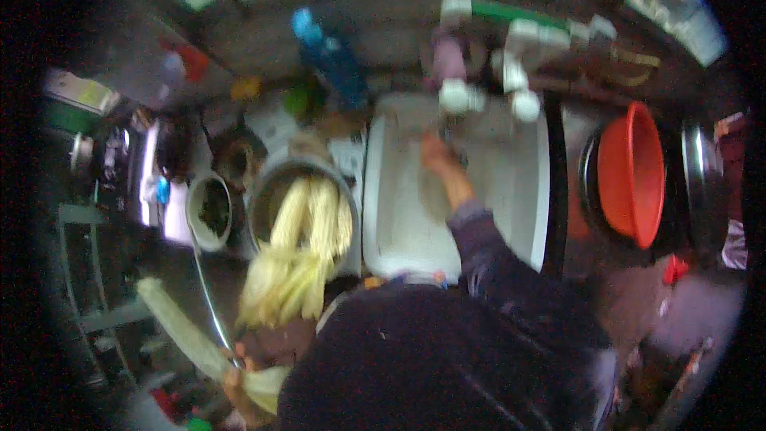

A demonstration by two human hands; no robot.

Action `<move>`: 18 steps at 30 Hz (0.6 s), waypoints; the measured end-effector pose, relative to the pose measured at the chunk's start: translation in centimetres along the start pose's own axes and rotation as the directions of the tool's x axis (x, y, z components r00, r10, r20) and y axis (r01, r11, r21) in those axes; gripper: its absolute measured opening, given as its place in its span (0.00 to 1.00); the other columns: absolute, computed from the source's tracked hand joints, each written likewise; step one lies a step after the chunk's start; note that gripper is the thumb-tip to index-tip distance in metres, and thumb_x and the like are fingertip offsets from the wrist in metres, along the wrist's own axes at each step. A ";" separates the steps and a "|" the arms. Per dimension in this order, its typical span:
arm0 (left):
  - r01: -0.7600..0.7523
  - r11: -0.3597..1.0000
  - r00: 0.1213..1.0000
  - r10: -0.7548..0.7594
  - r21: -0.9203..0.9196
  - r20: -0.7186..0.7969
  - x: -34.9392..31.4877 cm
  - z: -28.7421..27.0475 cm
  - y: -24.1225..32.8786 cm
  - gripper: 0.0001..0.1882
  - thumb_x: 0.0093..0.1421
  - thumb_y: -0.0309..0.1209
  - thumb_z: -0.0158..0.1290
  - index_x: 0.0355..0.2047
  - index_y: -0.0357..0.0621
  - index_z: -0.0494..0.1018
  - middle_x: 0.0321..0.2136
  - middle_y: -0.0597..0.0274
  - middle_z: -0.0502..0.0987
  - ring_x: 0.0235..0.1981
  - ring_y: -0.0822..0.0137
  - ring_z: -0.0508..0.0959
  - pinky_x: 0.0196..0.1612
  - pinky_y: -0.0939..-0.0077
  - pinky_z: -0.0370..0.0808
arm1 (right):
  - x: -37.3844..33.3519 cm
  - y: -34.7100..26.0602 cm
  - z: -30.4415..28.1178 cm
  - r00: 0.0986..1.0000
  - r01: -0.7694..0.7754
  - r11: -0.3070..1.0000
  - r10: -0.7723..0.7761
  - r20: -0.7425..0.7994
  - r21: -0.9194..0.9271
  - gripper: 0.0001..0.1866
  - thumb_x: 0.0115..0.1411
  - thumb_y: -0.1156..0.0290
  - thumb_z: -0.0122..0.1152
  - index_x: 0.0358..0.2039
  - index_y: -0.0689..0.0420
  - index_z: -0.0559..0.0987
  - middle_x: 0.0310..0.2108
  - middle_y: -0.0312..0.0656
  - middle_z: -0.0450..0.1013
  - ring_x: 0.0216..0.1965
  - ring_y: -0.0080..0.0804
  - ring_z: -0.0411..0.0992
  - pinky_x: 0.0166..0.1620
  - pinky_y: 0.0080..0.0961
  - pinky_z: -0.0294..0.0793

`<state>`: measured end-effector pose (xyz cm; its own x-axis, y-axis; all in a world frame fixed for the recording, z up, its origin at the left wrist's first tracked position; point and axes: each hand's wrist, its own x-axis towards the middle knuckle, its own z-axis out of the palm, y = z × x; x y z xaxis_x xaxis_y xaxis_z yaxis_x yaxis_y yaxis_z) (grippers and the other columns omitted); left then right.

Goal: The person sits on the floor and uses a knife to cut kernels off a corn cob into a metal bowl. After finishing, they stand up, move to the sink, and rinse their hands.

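Observation:
At the lower left my left hand point(237, 387) is closed round a long pale vegetable point(179, 323), which looks like an ear of corn with its husk pulled back. A thin shiny metal strip point(209, 295) runs up from beside that hand; what it belongs to is unclear. My right hand point(440, 153) reaches over the white sink point(403, 227), just below the tap point(456, 97); blur hides its fingers. Between my hands, a round pot point(257, 219) holds several pale yellow ears point(307, 215), their leafy ends hanging over its near rim.
Left of the pot stands a white bowl point(194, 215) with dark greens. A blue bottle point(335, 64) and a green round thing point(302, 97) stand behind. White and green pipes point(523, 12) cross the wall. A red basin point(630, 175) leans at the right.

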<state>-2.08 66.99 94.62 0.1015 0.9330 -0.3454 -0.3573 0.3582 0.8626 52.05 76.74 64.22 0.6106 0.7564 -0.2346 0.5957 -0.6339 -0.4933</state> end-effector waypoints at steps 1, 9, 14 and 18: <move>-0.100 0.989 0.992 0.108 0.111 -0.072 0.1 -1.9 -1.0 0.26 0.48 0.27 0.47 0.49 0.40 0.56 0.37 0.56 0.66 0.27 0.70 0.67 0.28 0.76 0.69 | -2.0 -2.8 -1.8 0.986 -0.080 0.992 0.065 0.151 0.094 0.25 0.59 0.55 0.30 0.44 0.61 0.69 0.46 0.51 0.65 0.47 0.44 0.64 0.47 0.38 0.63; -0.046 0.999 0.977 0.050 -0.025 0.205 4.1 -1.6 -1.1 0.19 0.49 0.26 0.49 0.42 0.44 0.59 0.34 0.57 0.67 0.26 0.69 0.71 0.26 0.78 0.74 | -0.7 7.4 3.7 0.758 -0.601 -0.711 -0.363 0.542 0.365 0.13 0.47 0.56 0.49 0.18 0.53 0.69 0.15 0.35 0.63 0.16 0.29 0.57 0.16 0.26 0.51; -0.072 0.995 0.972 0.087 -0.072 0.219 5.3 -4.0 -2.1 0.18 0.48 0.25 0.49 0.40 0.44 0.59 0.33 0.56 0.67 0.26 0.69 0.71 0.25 0.79 0.74 | 0.0 7.4 2.9 0.904 -0.421 -0.597 -0.215 0.370 0.683 0.12 0.47 0.56 0.49 0.18 0.50 0.64 0.14 0.33 0.56 0.16 0.27 0.52 0.18 0.23 0.49; -0.140 0.988 0.965 0.150 -0.059 0.216 3.7 -3.7 -1.5 0.18 0.48 0.25 0.49 0.41 0.44 0.59 0.33 0.55 0.68 0.26 0.69 0.71 0.26 0.79 0.73 | -0.3 4.1 1.0 0.874 -0.343 -0.814 -0.095 0.477 0.468 0.12 0.51 0.63 0.43 0.15 0.51 0.59 0.12 0.30 0.53 0.13 0.21 0.51 0.17 0.18 0.45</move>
<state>-4.60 69.78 90.65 0.2447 0.9616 -0.1241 -0.4223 0.2209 0.8791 53.79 74.01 61.43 0.2285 0.7980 -0.5576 -0.9390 0.3319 0.0903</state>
